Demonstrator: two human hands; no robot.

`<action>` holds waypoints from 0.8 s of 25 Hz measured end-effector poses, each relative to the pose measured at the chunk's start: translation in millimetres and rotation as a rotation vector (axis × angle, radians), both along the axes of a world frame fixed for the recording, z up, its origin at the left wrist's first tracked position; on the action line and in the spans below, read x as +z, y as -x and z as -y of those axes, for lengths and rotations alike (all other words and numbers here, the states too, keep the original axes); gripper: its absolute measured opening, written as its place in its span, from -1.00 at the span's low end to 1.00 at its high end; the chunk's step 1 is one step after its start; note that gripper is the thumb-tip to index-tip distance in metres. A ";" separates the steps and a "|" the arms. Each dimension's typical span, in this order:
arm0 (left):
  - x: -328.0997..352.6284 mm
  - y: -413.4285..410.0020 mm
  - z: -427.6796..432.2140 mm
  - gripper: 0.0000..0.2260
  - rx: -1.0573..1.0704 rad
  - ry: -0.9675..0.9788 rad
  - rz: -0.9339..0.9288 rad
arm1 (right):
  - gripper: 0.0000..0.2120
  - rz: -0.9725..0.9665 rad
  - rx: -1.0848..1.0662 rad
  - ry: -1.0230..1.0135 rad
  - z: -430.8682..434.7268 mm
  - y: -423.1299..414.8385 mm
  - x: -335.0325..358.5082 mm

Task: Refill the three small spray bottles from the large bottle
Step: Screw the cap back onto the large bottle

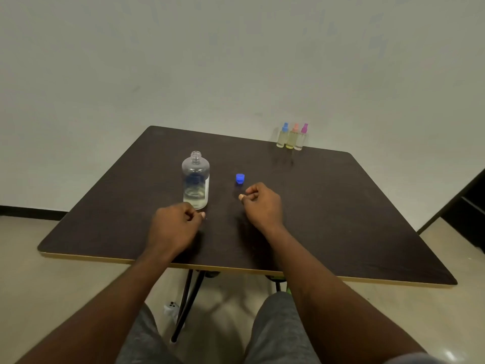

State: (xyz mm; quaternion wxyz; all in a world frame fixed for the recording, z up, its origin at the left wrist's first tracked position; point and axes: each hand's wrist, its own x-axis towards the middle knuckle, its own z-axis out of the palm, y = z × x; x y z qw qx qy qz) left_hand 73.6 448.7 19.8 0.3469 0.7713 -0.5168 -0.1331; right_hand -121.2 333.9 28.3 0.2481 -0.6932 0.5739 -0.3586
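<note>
The large bottle [195,179] is clear plastic with a rounded shoulder, a threaded neck that stands open with no cap on it, and a label with dark blue print on its side. A shallow layer of pale liquid sits at its bottom; the rest looks empty. It stands upright on the dark table [341,219], long axis vertical, mouth pointing straight up. Its blue cap [240,178] lies on the table just to its right, apart from it.

At the far right edge of the table the three small spray bottles stand upright, side by side and touching or nearly so — the blue-topped one [283,136] on the left, the orange-topped one [292,137] in the middle, the pink-topped one [301,139] on the right. Each holds pale yellowish liquid, nozzle on top.

The left hand [174,225] rests on the table with its fingers curled into a loose fist; this grip holds nothing. The large bottle stands just beyond its knuckles, very near — whether it touches cannot be told. The right hand [262,206] is likewise curled loosely and empty, with the blue cap just beyond its knuckles and not touching. The spray bottles are well apart from both hands.
</note>
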 end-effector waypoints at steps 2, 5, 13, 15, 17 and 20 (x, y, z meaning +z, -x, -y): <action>-5.8 -27.5 -0.9 -0.77 0.100 0.021 -0.038 | -0.71 -0.138 0.025 -0.022 15.4 -10.7 3.0; -12.4 -46.3 12.0 -0.56 0.118 0.100 -0.159 | -0.52 -0.239 0.033 -0.053 37.3 -24.4 7.0; -14.9 -38.7 46.0 -0.16 -0.002 0.023 0.108 | -0.66 -0.409 0.101 0.020 86.5 -51.3 -6.2; -15.8 -38.2 45.1 -0.25 -0.002 0.021 0.161 | -0.73 -0.325 0.103 0.144 75.1 -59.7 -17.3; -14.5 -38.3 45.6 -0.29 0.006 0.025 0.158 | -0.79 -0.102 0.082 0.235 59.4 -69.6 -22.1; -16.4 -38.4 45.3 -0.33 0.007 0.051 0.145 | -0.73 0.374 0.042 0.146 41.6 -84.6 -7.5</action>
